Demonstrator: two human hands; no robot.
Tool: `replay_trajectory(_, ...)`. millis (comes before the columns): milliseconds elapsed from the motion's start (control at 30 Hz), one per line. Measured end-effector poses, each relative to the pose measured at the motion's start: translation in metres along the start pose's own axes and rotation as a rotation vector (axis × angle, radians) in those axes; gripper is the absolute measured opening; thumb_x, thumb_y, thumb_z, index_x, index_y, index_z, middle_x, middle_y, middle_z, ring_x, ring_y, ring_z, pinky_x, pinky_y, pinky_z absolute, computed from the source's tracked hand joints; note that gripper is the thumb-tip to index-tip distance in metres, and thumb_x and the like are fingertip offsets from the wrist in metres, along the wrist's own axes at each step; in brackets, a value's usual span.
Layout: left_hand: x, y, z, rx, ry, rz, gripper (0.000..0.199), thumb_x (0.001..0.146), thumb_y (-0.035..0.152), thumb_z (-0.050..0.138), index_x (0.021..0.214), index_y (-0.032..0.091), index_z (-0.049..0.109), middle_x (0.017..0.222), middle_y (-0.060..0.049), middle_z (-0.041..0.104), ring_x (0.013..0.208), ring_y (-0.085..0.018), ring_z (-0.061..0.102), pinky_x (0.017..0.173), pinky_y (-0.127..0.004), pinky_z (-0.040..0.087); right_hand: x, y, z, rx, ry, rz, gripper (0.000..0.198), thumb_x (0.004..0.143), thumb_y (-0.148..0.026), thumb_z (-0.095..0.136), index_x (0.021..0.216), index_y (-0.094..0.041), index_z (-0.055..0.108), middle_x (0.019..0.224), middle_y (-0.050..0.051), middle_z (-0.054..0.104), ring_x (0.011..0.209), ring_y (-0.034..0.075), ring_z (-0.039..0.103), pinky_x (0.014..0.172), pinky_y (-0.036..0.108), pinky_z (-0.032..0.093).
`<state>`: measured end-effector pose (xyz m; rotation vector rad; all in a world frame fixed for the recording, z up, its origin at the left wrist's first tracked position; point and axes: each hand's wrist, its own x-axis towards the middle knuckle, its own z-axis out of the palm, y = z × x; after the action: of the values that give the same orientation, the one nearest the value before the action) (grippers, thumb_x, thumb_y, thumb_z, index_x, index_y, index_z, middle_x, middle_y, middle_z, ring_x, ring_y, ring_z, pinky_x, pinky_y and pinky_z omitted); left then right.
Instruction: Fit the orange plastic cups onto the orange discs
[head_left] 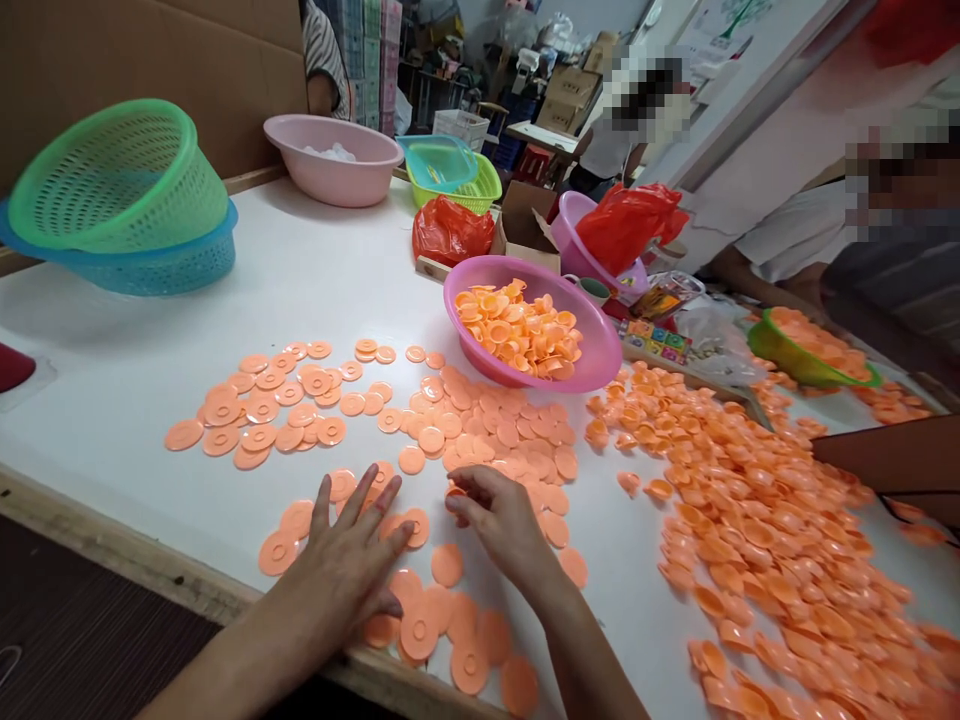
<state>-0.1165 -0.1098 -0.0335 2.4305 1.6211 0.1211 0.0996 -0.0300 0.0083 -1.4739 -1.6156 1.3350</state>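
Fingers spread, my left hand (345, 565) lies palm down over some flat round orange plastic discs (418, 632) near the table's front edge. My right hand (502, 525) is pinched at the thumb and fingertips on a small orange plastic piece (454, 491). Most of that piece is hidden by the fingers, so its exact shape does not show. More discs lie spread to the left and in a denser patch beyond my hands. Past them stands a pink basin (600, 365) holding orange cup-shaped pieces (517, 330).
A large heap of cup-shaped orange pieces (757, 520) covers the right side. Green (105, 190) and blue (142, 270) baskets stand at far left. Behind are a pale pink basin (337, 180), red plastic bags (452, 230) and a cardboard box (529, 220). Other people are at the right and back.
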Motion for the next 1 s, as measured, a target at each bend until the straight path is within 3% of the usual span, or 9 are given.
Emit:
replay_trajectory(67, 0.006, 0.012, 0.003, -0.025, -0.015, -0.003, 0.087, 0.059, 0.048, 0.088, 0.138, 0.040, 0.052, 0.158, -0.016, 0.033, 0.146, -0.048, 0.022, 0.105, -0.082, 0.005, -0.001, -0.004, 0.007, 0.028, -0.004, 0.015, 0.011, 0.075, -0.023, 0.064, 0.083, -0.020, 0.070, 0.076, 0.002, 0.069, 0.067, 0.017, 0.065, 0.059, 0.028, 0.054)
replay_trajectory(167, 0.016, 0.025, 0.008, -0.044, -0.006, -0.072, 0.098, 0.055, 0.046, 0.091, 0.142, 0.037, 0.049, 0.156, -0.019, 0.035, 0.144, -0.052, 0.023, 0.103, -0.084, 0.006, -0.003, -0.002, 0.003, -0.031, 0.119, 0.013, 0.008, 0.074, -0.025, 0.066, 0.075, -0.020, 0.072, 0.079, 0.004, 0.071, 0.065, 0.016, 0.064, 0.058, 0.027, 0.052)
replay_trajectory(267, 0.021, 0.027, 0.013, -0.067, 0.100, -0.096, 0.077, 0.068, 0.043, 0.084, 0.138, 0.033, 0.055, 0.155, -0.016, 0.038, 0.144, -0.048, 0.027, 0.108, -0.080, 0.006, -0.008, 0.005, -0.007, -0.033, 0.198, 0.085, 0.012, 0.077, -0.030, 0.066, 0.072, -0.020, 0.071, 0.067, 0.002, 0.069, 0.052, 0.014, 0.058, 0.050, 0.026, 0.048)
replay_trajectory(400, 0.022, 0.024, 0.018, -0.119, 0.180, -0.013, 0.042, 0.082, 0.037, 0.072, 0.123, 0.030, 0.067, 0.148, -0.012, 0.051, 0.142, -0.042, 0.036, 0.111, -0.077, 0.002, -0.012, 0.010, -0.003, -0.033, 0.138, 0.154, 0.016, 0.079, -0.031, 0.064, 0.068, -0.020, 0.066, 0.049, -0.003, 0.057, 0.042, 0.013, 0.051, 0.044, 0.025, 0.041)
replay_trajectory(633, 0.024, 0.020, 0.012, -0.213, 0.167, 0.080, 0.038, 0.092, 0.021, 0.056, 0.129, 0.028, 0.062, 0.134, -0.008, 0.065, 0.138, -0.036, 0.043, 0.112, -0.073, -0.009, -0.006, 0.011, 0.024, -0.247, 0.158, 0.028, 0.016, 0.076, -0.017, 0.057, 0.060, -0.021, 0.058, 0.057, -0.001, 0.061, 0.057, 0.015, 0.055, 0.055, 0.025, 0.041)
replay_trajectory(700, 0.029, 0.019, 0.004, -0.246, 0.210, 0.076, 0.037, 0.092, 0.014, 0.048, 0.122, 0.027, 0.065, 0.127, -0.007, 0.069, 0.134, -0.032, 0.049, 0.114, -0.071, -0.004, -0.007, 0.011, 0.025, -0.294, 0.158, 0.003, 0.017, 0.075, -0.015, 0.055, 0.060, -0.021, 0.055, 0.058, -0.002, 0.060, 0.058, 0.014, 0.054, 0.055, 0.025, 0.039)
replay_trajectory(767, 0.039, 0.019, -0.008, -0.285, 0.221, 0.018, 0.036, 0.092, 0.011, 0.041, 0.110, 0.024, 0.070, 0.112, -0.008, 0.074, 0.118, -0.028, 0.060, 0.113, -0.066, 0.018, -0.008, 0.012, 0.024, -0.330, 0.155, -0.011, 0.017, 0.076, -0.014, 0.053, 0.060, -0.021, 0.053, 0.059, -0.002, 0.059, 0.058, 0.014, 0.052, 0.055, 0.025, 0.038)
replay_trajectory(867, 0.061, 0.025, -0.026, -0.376, 0.108, -0.156, 0.027, 0.092, 0.021, 0.045, 0.090, 0.019, 0.071, 0.085, -0.008, 0.073, 0.086, -0.024, 0.066, 0.085, -0.044, 0.047, -0.009, 0.013, 0.023, -0.366, 0.143, -0.028, 0.017, 0.078, -0.014, 0.051, 0.062, -0.021, 0.051, 0.061, -0.001, 0.060, 0.059, 0.015, 0.052, 0.055, 0.026, 0.036)
replay_trajectory(1000, 0.084, 0.034, -0.029, -0.536, -0.106, -0.337, 0.019, 0.082, 0.020, 0.051, 0.071, 0.018, 0.066, 0.068, -0.004, 0.068, 0.065, -0.019, 0.062, 0.060, -0.028, 0.041, -0.008, 0.013, 0.025, -0.366, 0.112, -0.017, 0.019, 0.080, -0.014, 0.050, 0.063, -0.021, 0.050, 0.064, 0.001, 0.062, 0.061, 0.016, 0.052, 0.055, 0.027, 0.036)
